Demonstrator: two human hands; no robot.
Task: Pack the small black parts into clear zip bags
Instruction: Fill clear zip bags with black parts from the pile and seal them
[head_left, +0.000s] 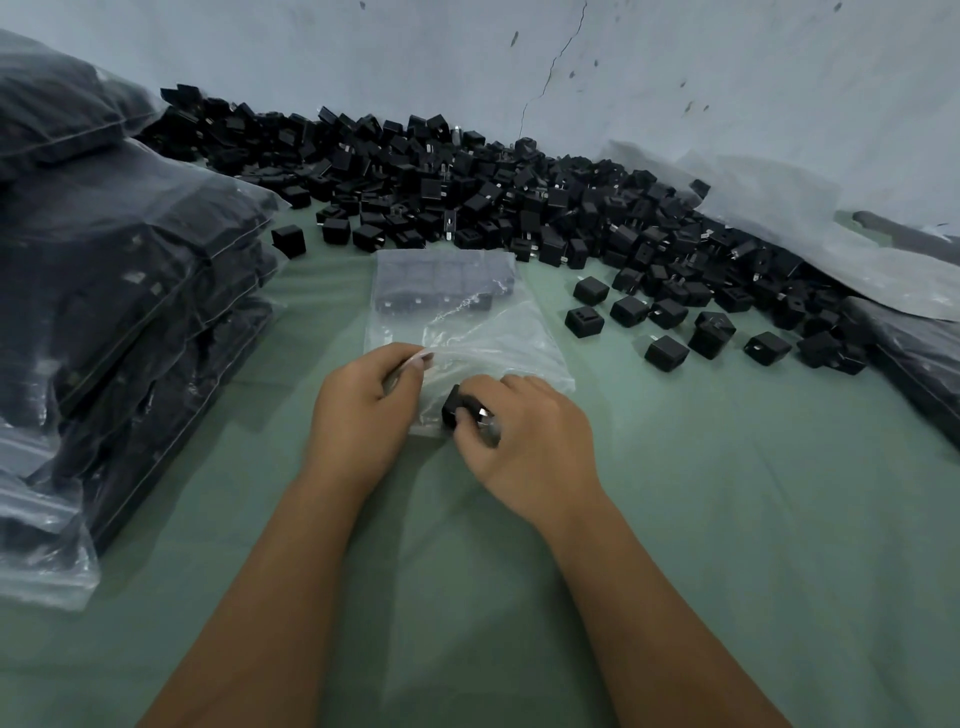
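Dozens of filled bags stack along the counter's left edge. At mid-counter the left hand pinches the mouth of a clear zip bag; the right hand grips a small black part at that opening. Loose parts heap along the far edge.
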